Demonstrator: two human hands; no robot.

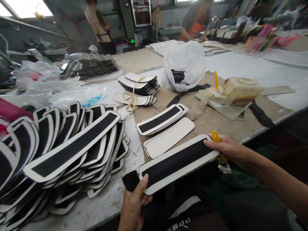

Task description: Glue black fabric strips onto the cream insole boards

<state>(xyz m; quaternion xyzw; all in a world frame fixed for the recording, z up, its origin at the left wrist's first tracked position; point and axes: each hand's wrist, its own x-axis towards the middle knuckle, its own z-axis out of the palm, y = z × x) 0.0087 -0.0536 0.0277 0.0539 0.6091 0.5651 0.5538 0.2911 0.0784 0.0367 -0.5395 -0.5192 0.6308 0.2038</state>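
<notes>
At the lower centre-right of the frame, you pinched the black-and-white strip [178, 164] by both ends, its long axis slanting up from your left hand [134, 202] to your right hand [226, 148], which also held a yellow-handled brush [216, 136].

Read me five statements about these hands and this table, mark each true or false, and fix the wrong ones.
1. The left hand and right hand hold the same black-and-white strip. True.
2. The big pile is on the person's right. False: the big pile is on the left.
3. A yellow handle shows at the right hand. True.
4. The plastic bag is empty. False: dark pieces show inside the plastic bag.
5. A ribbon lies across stacked pieces. True.
</notes>
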